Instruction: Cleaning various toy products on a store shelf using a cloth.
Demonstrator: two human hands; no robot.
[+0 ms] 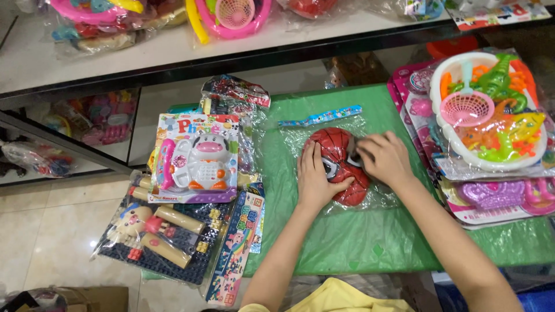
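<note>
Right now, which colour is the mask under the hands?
The mask is red with black web lines; the head view shows it.

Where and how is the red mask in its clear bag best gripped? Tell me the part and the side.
Probably grip the clear bag at its flat bare margin along the right edge, coming from the right. The red mask bulges up in the middle under the left hand and right hand, so it offers little to pinch; the plastic margin lies loose on the green table cover.
</note>
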